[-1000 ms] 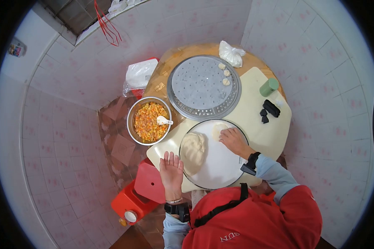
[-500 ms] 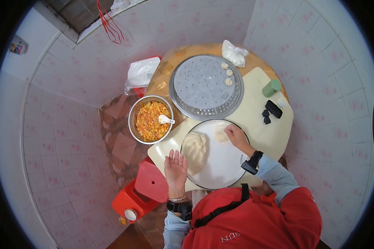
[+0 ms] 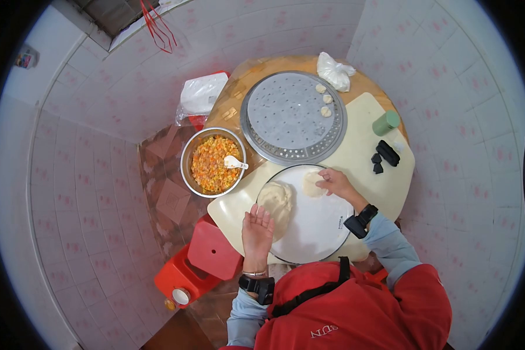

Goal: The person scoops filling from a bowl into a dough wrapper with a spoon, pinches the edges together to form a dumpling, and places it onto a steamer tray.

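Note:
A big lump of pale dough lies on the left side of a round white tray with a dark rim. My left hand is palm up beside the lump, its fingers stretched out and holding nothing. Near the tray's far edge is a thin round dough wrapper. My right hand has its fingertips and thumb closed at the wrapper's right edge; the fingers cover part of it.
Beyond the tray sits a perforated metal steamer rack with several small dumplings. To its left, a metal bowl holds chopped filling and a white spoon. A green canister, black objects and a white bag lie rightward.
My left hand has moved right and up, closer to the dough lump. My right hand has stayed at the wrapper and shifted slightly. The whole view has tilted a little.

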{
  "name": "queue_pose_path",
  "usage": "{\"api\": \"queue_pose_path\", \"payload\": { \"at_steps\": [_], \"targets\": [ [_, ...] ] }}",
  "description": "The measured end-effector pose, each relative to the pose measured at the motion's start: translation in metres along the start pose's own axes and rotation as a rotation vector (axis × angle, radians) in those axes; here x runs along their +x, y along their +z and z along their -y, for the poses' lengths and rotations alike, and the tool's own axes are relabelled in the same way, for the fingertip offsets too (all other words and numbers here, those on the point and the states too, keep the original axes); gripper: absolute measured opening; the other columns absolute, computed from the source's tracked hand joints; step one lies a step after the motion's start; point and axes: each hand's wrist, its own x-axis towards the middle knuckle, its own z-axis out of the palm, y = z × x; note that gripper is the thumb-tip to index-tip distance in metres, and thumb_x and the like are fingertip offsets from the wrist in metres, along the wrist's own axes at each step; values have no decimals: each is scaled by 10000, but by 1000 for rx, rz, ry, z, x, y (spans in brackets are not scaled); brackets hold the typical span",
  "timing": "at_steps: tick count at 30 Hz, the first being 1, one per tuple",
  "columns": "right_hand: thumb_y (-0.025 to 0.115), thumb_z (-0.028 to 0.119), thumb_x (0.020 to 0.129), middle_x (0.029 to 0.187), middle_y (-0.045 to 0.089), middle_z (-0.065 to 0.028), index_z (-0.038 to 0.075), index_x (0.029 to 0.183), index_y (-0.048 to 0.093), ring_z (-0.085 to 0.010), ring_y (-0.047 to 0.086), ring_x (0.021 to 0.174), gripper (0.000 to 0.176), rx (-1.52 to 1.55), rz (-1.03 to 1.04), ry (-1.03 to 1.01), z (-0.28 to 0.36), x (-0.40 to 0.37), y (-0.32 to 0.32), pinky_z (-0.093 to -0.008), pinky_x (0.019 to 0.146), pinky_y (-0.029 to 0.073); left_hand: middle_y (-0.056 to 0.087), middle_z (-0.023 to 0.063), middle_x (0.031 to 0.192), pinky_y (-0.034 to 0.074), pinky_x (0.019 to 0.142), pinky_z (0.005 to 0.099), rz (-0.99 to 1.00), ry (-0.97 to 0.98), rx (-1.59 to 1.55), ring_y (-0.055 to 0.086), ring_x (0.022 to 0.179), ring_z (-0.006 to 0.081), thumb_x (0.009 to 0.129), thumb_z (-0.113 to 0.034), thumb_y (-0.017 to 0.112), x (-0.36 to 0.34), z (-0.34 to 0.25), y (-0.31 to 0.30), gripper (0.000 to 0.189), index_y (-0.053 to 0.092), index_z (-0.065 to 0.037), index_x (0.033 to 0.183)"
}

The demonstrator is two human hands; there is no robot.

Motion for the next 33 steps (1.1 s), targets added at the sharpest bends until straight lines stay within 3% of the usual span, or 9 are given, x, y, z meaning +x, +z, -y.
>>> {"api": "queue_pose_path", "payload": {
  "at_steps": [6, 15, 17, 19, 22, 24, 27, 30, 33],
  "targets": [
    [699, 162, 742, 782, 637, -84, -8, 927, 605, -141, 614, 682, 268, -143, -104, -25, -13, 10, 3, -282, 577, 504, 544, 17, 1092, 447, 868, 346, -16, -108, 66, 539, 959, 161, 956, -366, 387, 16, 25, 6, 349, 504, -113, 1166],
    [636, 117, 791, 794, 625, -83, 10, 881, 596, -150, 606, 671, 145, -101, 27, -316, 104, -40, 28, -282, 624, 490, 484, 124, 1242, 363, 997, 384, 125, -330, -6, 453, 1163, 252, 958, -392, 363, 27, 53, 43, 472, 431, -15, 1235],
    [627, 109, 794, 801, 607, -80, 21, 877, 601, -183, 607, 697, 123, -154, 96, -352, 111, -54, 41, -287, 652, 490, 486, 124, 1238, 350, 1007, 378, 256, -274, -113, 443, 1172, 254, 960, -389, 353, 26, 43, 50, 474, 424, -16, 1244],
    [619, 109, 786, 843, 595, -64, 44, 868, 610, -220, 588, 755, 105, -392, 167, -851, 112, -64, 53, -297, 667, 487, 488, 125, 1233, 337, 1016, 373, 388, -219, -212, 432, 1181, 256, 962, -386, 343, 26, 32, 47, 476, 417, -16, 1253],
    [614, 99, 770, 911, 591, -44, 77, 852, 628, -225, 560, 808, 86, -440, 153, -876, 109, -75, 68, -311, 685, 484, 481, 129, 1247, 348, 1007, 367, 525, -110, -190, 437, 1178, 256, 970, -336, 333, 23, 22, 41, 438, 404, -28, 1273],
    [614, 94, 768, 929, 589, -41, 84, 848, 632, -215, 557, 812, 82, -417, 147, -871, 110, -76, 73, -311, 685, 484, 463, 128, 1277, 353, 1007, 375, 313, -51, -45, 434, 1186, 259, 975, -275, 321, 12, 19, 40, 399, 393, -45, 1293],
    [613, 84, 770, 895, 596, -42, 87, 847, 639, -213, 558, 788, 81, -441, 157, -900, 117, -78, 77, -317, 671, 485, 436, 127, 1315, 352, 1018, 397, 239, -51, -134, 430, 1199, 268, 974, -240, 328, 7, 10, 35, 393, 358, -59, 1322],
    [619, 89, 776, 833, 601, -53, 77, 838, 634, -218, 561, 731, 65, -387, 226, -1011, 121, -75, 79, -325, 633, 480, 415, 127, 1338, 345, 1032, 421, 240, 43, -102, 419, 1216, 278, 968, -236, 347, 3, -3, 31, 416, 316, -67, 1348],
    [630, 98, 778, 770, 596, -74, 56, 827, 623, -228, 562, 671, 65, -351, 178, -925, 128, -66, 79, -334, 602, 472, 395, 137, 1353, 355, 1028, 430, 257, 81, -92, 417, 1218, 287, 962, -223, 372, 1, -16, 24, 428, 296, -65, 1353]
  ]
}}
